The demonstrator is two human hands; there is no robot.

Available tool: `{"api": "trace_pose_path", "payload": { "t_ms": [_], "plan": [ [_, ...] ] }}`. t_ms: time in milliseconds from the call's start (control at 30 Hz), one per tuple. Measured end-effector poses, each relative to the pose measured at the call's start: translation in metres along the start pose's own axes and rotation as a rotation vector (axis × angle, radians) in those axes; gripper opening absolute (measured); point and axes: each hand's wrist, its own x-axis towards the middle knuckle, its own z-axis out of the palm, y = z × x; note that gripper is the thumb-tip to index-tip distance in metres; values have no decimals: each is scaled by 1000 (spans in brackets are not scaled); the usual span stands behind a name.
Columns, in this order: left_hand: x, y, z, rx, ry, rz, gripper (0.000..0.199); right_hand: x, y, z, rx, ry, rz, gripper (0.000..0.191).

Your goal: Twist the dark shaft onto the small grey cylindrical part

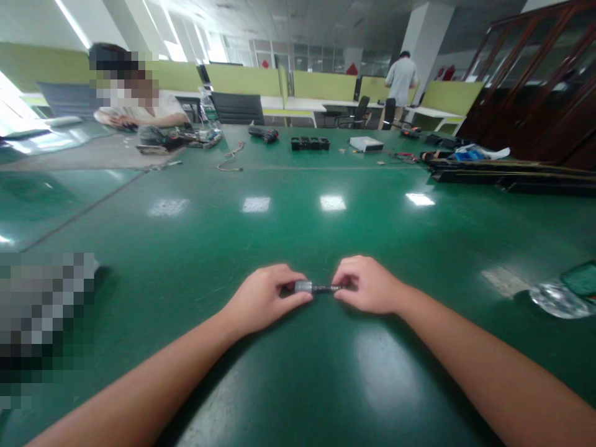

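Observation:
A slim, dark rod-like tool with a thicker grey, see-through end lies level between my hands, low over the green table. My left hand is closed around the thick grey end, with thumb and fingers on either side. The thin dark end sits pinched between the thumb and fingertips of my right hand. Its exact kind is too small to tell, and both ends are partly hidden by my fingers.
The green table reaches far forward. At its far side are a black block-shaped part, a silver box and a cable. Black panels lie right, a clear plastic bottle nearer. Another person sits far left.

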Motion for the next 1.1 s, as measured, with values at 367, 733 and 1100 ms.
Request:
{"api": "trace_pose_path", "payload": {
  "t_ms": [367, 733, 1100],
  "plan": [
    [0, 2, -3, 12, -14, -13, 31, -4, 6, -14, -7, -8, 71, 8],
    [-1, 3, -4, 11, -23, -7, 31, -5, 5, -14, 1, -13, 87, 8],
    [-1, 2, -3, 4, -36, -34, 28, -4, 1, -13, -48, -44, 61, 5]
  ]
}}
